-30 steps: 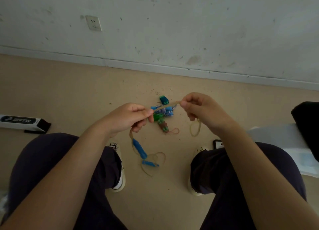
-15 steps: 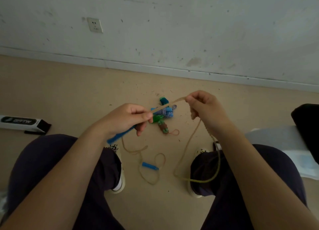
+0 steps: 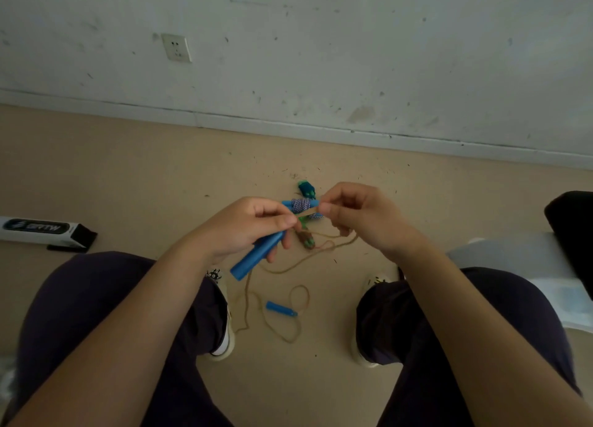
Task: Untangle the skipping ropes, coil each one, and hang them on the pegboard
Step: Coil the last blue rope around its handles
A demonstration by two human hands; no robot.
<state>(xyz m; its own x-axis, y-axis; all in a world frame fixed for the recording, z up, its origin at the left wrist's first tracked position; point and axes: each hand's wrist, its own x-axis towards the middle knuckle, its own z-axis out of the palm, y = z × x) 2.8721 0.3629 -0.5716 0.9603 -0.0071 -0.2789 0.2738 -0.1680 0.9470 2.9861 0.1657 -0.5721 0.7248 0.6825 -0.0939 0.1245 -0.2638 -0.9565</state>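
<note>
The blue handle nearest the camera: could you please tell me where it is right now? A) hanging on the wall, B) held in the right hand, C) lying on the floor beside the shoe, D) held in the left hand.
D: the left hand has its fingers curled round the blue handle, while the right hand pinches the tan rope.

Tan rope (image 3: 290, 266): one blue handle (image 3: 256, 256) lifted off the floor and tilted, its cord trailing in loose loops to the second blue handle (image 3: 281, 309) lying flat nearer the viewer. Beyond the lifted handle, a blue-white wound rope bundle (image 3: 301, 204) and green handles (image 3: 306, 189) lie clumped on the floor.
</note>
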